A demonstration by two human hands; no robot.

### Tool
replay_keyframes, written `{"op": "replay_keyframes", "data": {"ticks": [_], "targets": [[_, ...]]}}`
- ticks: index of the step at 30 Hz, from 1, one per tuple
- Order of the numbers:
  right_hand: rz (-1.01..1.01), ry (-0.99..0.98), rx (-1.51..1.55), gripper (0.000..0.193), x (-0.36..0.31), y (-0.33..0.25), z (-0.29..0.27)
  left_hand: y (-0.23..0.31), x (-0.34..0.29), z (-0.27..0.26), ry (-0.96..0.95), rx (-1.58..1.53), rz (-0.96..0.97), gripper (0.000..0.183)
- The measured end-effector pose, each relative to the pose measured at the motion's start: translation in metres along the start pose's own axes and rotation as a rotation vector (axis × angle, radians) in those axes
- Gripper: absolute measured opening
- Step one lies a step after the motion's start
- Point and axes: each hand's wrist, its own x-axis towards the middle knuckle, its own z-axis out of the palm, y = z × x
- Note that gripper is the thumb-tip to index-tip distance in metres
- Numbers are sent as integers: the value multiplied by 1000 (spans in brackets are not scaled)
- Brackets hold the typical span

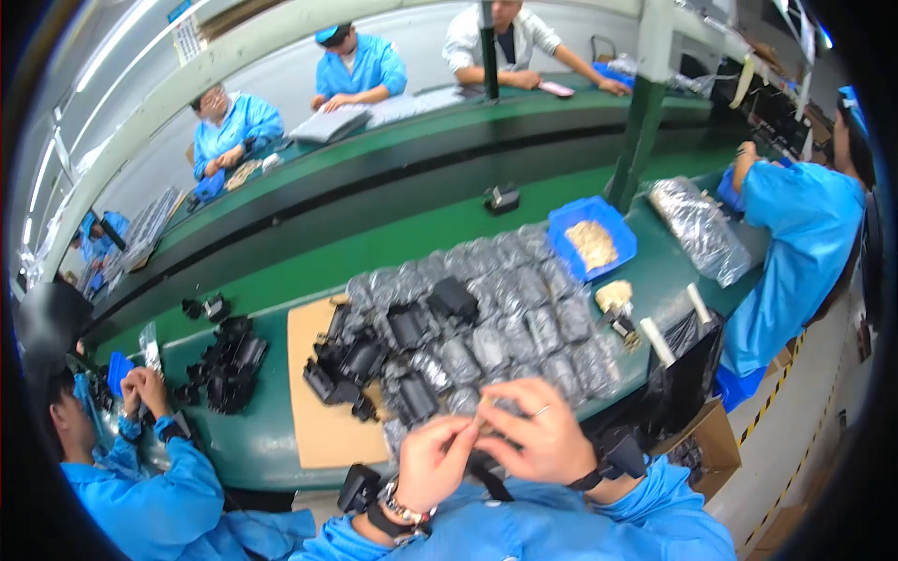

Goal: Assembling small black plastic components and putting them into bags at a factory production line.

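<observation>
My left hand point(433, 465) and my right hand point(540, 432) meet at the table's near edge, thumbs and fingertips pinched together. Whatever small thing sits between the fingertips is too small and hidden to name. Just beyond them lie rows of grey parts in clear plastic bags point(490, 348). Some bare black plastic parts point(361, 359) are heaped at the left of these rows, partly on a brown cardboard sheet point(311, 425). One black part point(454, 298) rests on top of the bagged ones.
A blue bin point(569, 221) of small beige pieces stands beyond the rows, near a green post point(640, 140). More black parts point(224, 365) lie at left. Clear plastic bags point(697, 224) lie at right. Co-workers sit on both sides and across the green conveyor belt point(374, 224).
</observation>
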Motion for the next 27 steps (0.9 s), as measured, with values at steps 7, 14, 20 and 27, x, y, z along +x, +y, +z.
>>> {"op": "replay_keyframes", "data": {"ticks": [7, 14, 20, 27], "targets": [[169, -85, 208, 19, -13, 4, 5, 7, 4, 2, 49, 220, 232, 7], [335, -69, 505, 13, -17, 15, 5, 11, 15, 0, -49, 320, 298, 8], [581, 281, 453, 9, 18, 73, -39, 5, 4, -17, 108, 253, 188, 12], [679, 155, -537, 28, 29, 193, -89, 10, 8, -19, 224, 329, 348, 17]]}}
